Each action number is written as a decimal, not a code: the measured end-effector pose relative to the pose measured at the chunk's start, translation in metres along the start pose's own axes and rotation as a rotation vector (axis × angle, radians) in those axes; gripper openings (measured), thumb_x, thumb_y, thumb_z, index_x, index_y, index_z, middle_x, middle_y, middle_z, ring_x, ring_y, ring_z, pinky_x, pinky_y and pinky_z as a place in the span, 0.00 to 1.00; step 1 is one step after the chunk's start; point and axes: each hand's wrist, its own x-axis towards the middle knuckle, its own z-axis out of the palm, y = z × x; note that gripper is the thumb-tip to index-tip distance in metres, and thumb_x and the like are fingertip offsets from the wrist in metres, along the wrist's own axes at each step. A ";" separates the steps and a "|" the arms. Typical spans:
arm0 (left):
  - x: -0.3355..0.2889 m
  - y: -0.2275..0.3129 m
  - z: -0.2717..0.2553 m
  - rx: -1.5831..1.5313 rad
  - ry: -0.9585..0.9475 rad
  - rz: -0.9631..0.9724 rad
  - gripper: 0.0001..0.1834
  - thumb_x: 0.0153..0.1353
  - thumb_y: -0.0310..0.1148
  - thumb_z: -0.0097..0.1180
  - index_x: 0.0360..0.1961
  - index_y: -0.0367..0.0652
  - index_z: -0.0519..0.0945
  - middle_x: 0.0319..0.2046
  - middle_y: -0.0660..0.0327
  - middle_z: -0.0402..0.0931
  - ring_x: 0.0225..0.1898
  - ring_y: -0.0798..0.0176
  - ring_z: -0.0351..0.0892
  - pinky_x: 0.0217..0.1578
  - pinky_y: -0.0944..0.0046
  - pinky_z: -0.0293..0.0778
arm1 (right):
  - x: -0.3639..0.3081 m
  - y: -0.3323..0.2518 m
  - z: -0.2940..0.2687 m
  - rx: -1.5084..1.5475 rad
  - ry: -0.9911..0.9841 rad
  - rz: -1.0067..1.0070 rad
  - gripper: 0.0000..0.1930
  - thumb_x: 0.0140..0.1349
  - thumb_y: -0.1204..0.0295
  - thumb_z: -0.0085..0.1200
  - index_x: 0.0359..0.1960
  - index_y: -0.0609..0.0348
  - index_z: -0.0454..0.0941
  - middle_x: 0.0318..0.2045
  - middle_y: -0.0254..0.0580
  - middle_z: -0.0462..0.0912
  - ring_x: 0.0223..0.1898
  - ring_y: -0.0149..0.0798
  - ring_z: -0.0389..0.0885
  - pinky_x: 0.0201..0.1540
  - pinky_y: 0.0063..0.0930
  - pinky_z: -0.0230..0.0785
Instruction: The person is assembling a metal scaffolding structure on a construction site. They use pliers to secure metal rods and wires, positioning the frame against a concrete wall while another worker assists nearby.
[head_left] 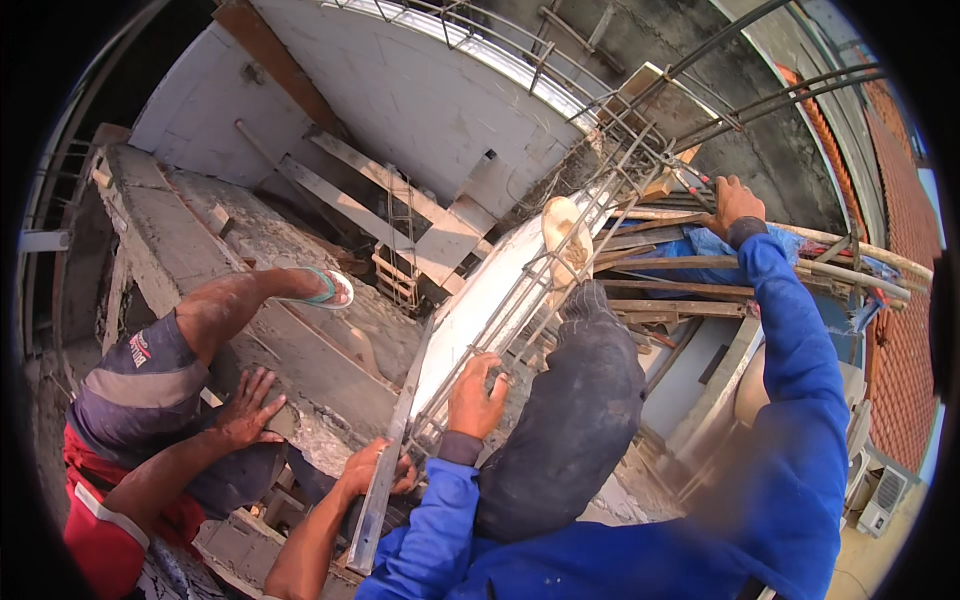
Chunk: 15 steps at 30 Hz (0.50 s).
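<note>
Above the rebar cage point(490, 325), my left hand point(477, 396) is loosely curled, with a gap between thumb and fingers and nothing visible in it. My right hand point(737, 203) reaches far forward and grips the handles of pincers point(692, 183) with red on the handles. The jaws are close to the cage's far end, where bars and wire cross; whether they bite on anything is too small to tell. Between my arms is my dark-trousered knee point(570, 410). Left of me, a co-worker's hand point(375, 467) holds a long metal straightedge point(390, 455) beside the cage.
The co-worker's other hand point(245, 410) rests palm down by a rough concrete ledge point(180, 235). Boards point(400, 200) lie in the recess below. A straw-coloured hat-like object point(567, 238) sits by the cage. Wooden poles point(680, 263) and blue sheeting point(690, 250) are at the right, near long rebar point(720, 40).
</note>
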 end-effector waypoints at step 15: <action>0.021 0.015 0.006 -0.001 0.020 -0.050 0.11 0.58 0.28 0.56 0.41 0.38 0.78 0.38 0.54 0.78 0.31 0.57 0.79 0.37 0.58 0.73 | 0.033 0.037 0.026 1.129 -0.779 0.325 0.13 0.53 0.69 0.65 0.34 0.61 0.74 0.16 0.35 0.77 0.16 0.29 0.77 0.17 0.20 0.68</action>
